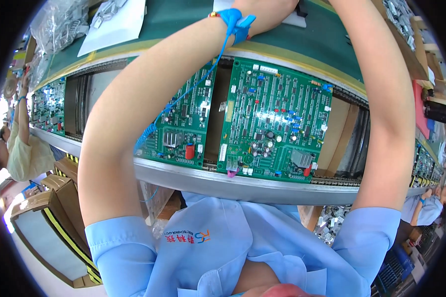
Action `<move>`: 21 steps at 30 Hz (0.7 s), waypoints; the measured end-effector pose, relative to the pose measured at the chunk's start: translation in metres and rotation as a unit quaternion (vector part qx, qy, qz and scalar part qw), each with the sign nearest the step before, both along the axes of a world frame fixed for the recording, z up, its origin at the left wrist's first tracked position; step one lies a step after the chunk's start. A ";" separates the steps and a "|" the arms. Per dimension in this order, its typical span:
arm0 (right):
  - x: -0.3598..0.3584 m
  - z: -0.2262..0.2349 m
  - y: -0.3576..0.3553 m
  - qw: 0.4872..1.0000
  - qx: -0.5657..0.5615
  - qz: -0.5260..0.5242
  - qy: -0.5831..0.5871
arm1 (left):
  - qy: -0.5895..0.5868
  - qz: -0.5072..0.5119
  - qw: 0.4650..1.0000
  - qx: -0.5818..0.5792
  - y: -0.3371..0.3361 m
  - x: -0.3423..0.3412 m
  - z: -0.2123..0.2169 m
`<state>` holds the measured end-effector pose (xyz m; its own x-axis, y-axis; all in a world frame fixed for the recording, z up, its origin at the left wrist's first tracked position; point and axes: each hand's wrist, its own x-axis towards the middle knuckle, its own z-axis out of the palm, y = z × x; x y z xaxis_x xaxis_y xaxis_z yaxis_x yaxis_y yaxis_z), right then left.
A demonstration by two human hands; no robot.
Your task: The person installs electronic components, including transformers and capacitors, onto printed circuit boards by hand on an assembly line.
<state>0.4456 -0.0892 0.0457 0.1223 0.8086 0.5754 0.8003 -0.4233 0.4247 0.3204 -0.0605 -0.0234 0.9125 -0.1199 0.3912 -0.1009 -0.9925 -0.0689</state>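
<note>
My left hand (266, 12) reaches across to the far side of the line and is cut off by the top edge, so its fingers do not show. A blue wrist strap (237, 24) with a coiled blue cord circles that wrist. Beside the hand, a small black piece (301, 9) lies near something white; I cannot tell whether the hand touches it. My right forearm runs up out of the picture, its hand out of sight. Below my arms sit a green circuit board (277, 121) with many components and another green circuit board (186, 123), partly covered by my left forearm.
The boards ride between metal conveyor rails (252, 190). Beyond lies a green work surface (178, 20) with a white sheet (115, 27) and a plastic bag (59, 24) of metal parts. Cardboard boxes (59, 208) stand at lower left. Co-workers sit at both sides.
</note>
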 end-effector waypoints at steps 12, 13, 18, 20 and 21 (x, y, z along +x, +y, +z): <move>-0.050 0.036 -0.052 0.885 0.066 0.190 0.419 | -0.100 0.042 0.994 0.030 -0.008 -0.008 -0.020; -0.068 0.022 -0.032 0.906 0.104 0.167 0.375 | -0.080 0.113 0.989 0.048 0.003 -0.029 -0.014; -0.094 0.031 -0.134 0.738 0.059 0.138 0.658 | -0.030 -0.080 0.970 -0.229 0.014 -0.037 0.052; -0.135 0.025 -0.152 0.684 0.065 0.151 0.711 | 0.023 0.023 0.950 -0.309 0.007 -0.093 0.106; -0.160 0.024 -0.155 0.663 0.056 0.133 0.734 | 0.077 0.101 0.928 -0.350 0.003 -0.124 0.127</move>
<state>0.2857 -0.2438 0.0700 0.4783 0.8766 0.0522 0.3693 -0.1468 -0.9177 0.1959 -0.0572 0.1032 0.9402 0.2938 0.1721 0.1369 -0.7889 0.5991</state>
